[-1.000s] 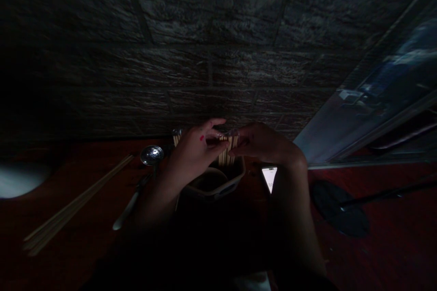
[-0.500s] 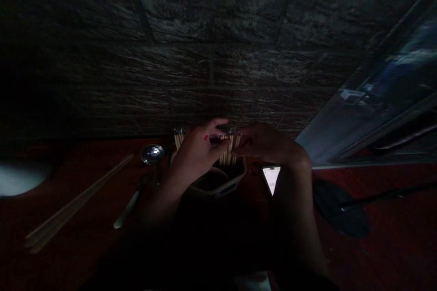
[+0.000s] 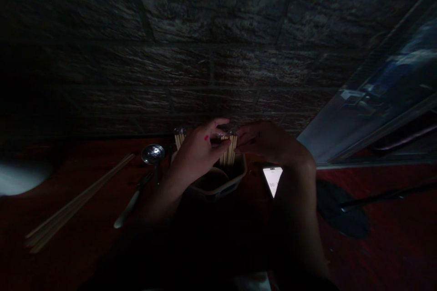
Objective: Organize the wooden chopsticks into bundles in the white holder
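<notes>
A bundle of thin wooden chopsticks [image 3: 229, 149] stands nearly upright over a basket, with shiny clear plastic about the upper ends. My left hand [image 3: 201, 146] is curled round the bundle's left side, its thumb across the front and its index finger lifted at the top. Against the right side, the bent fingers of my right hand [image 3: 257, 140] close in on the sticks; their tips are dark and partly hidden. Behind my left wrist, more sticks [image 3: 179, 140] with a clear cover poke up. Under the hands, the basket's rim [image 3: 225, 187] and a pale round edge inside it show.
Left of the basket lie a metal ladle [image 3: 153, 154], a tool with a pale handle [image 3: 127, 211] and several long sticks [image 3: 80, 202]. A lit phone [image 3: 272, 179] rests beside my right forearm. A brick wall [image 3: 211, 68] rises behind; a dark round base [image 3: 341, 211] stands right.
My right hand has shifted slightly right, and its fingertips have changed position. The sticks at the bundle's right side now stand closer together. My left hand has hardly moved.
</notes>
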The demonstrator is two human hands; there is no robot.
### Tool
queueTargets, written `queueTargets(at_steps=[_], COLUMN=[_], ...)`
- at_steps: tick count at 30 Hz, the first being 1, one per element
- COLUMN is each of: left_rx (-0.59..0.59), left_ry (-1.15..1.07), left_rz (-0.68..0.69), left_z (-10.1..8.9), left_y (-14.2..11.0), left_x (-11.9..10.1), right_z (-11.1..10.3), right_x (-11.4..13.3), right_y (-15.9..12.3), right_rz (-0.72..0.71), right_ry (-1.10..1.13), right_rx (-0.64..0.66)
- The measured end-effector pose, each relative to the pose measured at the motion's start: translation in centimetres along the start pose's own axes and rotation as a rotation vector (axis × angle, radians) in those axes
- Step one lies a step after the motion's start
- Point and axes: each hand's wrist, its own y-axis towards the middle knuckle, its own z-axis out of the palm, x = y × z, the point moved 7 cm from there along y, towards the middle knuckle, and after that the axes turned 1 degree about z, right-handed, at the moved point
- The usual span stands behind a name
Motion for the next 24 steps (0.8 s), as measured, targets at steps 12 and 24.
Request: queueTargets(at_steps=[12,24], left_rx=[0.018,0.027], left_ry=[-0.008,0.006], left_rz=[-0.026,-0.035], left_z=[-0.31,-0.75], left_y=[-0.16,-0.34], left_x=[0.15,0.20], right_z=[0.22,0.20], right_x=[-0.28,-0.04], right_y=[0.36,0.18], right_rz=[-0.007,-0.016], right_ry=[0.017,-0.067], right_rx=[0.027,0.035])
